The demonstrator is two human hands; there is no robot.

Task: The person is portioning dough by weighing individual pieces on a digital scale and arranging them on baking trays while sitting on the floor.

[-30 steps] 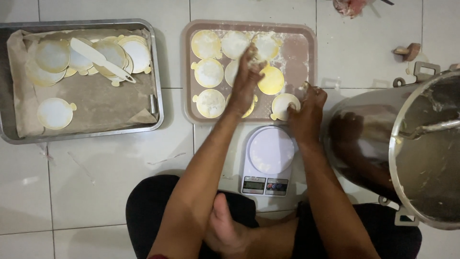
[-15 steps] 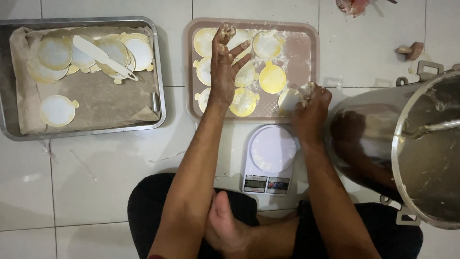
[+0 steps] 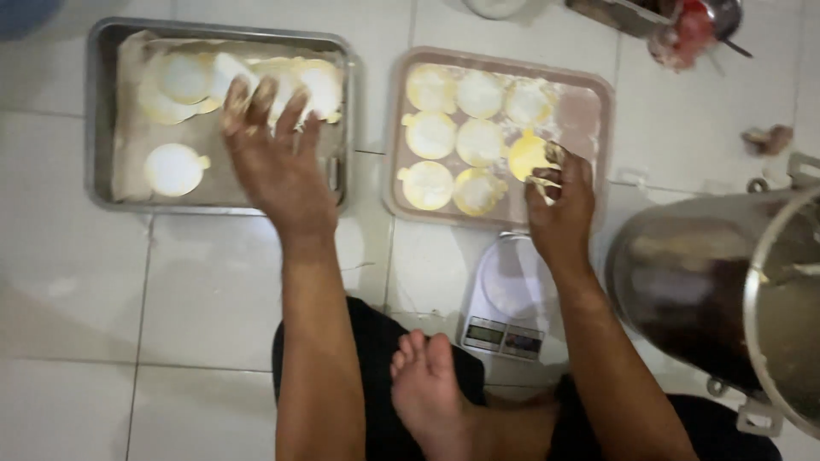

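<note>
My left hand (image 3: 275,158), dusted with flour, hovers with fingers spread over the right part of the metal tray (image 3: 101,128), just above a pile of round yellow discs (image 3: 316,85). One disc with a tab (image 3: 173,168) lies alone at the tray's near left. My right hand (image 3: 559,205) rests at the near right of the pink tray (image 3: 395,183), fingers curled around a small pale dough piece (image 3: 545,177) beside a bare yellow disc (image 3: 523,154). Several floured dough rounds (image 3: 431,134) on discs fill the pink tray.
A white kitchen scale (image 3: 508,294) stands on the tiled floor below the pink tray. A large steel pot (image 3: 726,290) sits at the right. My bare foot (image 3: 431,393) rests between my arms. Small items lie at the top right (image 3: 692,26).
My left hand has swung from the pink tray leftward over to the metal tray. My right hand has stayed at the pink tray's near right. The camera view has moved closer.
</note>
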